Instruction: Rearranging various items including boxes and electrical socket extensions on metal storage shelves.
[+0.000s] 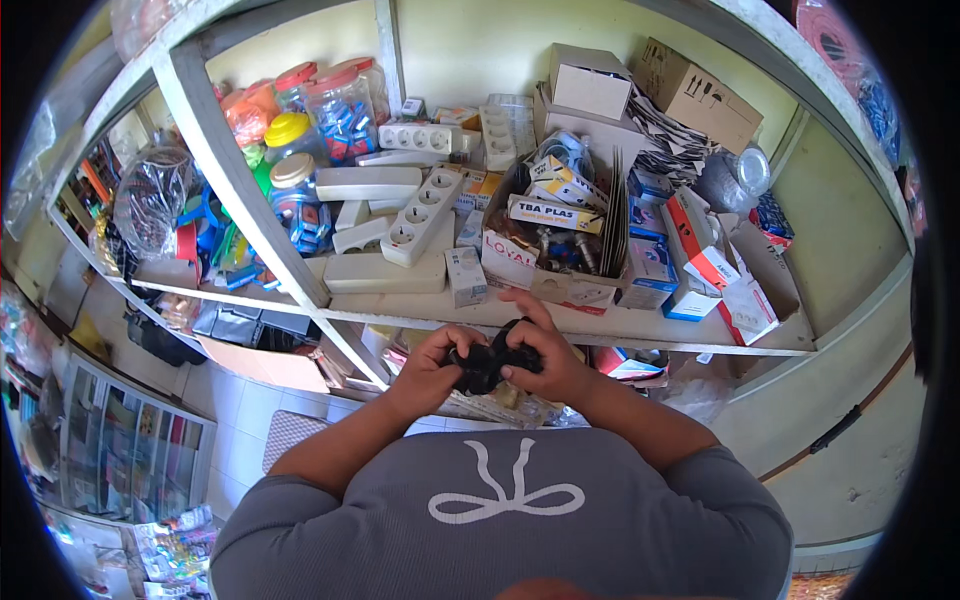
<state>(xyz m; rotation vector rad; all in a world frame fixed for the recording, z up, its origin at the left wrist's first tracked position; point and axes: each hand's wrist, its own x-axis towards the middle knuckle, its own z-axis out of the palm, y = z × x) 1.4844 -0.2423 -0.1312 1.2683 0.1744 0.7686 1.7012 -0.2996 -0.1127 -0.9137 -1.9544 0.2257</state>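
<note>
My left hand (429, 369) and my right hand (553, 356) are close together in front of my chest. Between them they grip a bunch of small black items (480, 367), too dark and covered to tell exactly what. My right forefinger sticks out past the bunch toward the shelf edge. Just beyond my hands, on the shelf (397, 306), stands an open carton (508, 253) with small metal-and-dark fittings inside and TBA PLAS boxes (555, 214) on top. A small white box (466, 277) is beside it. White power strips (421, 217) are piled to the left.
Plastic jars (341, 112) with coloured lids stand at the back left, near a white shelf post (240, 180). Blue boxes (646, 274) and a red-and-white Amigo box (701, 238) crowd the right. A glass cabinet (135, 442) is on the lower left.
</note>
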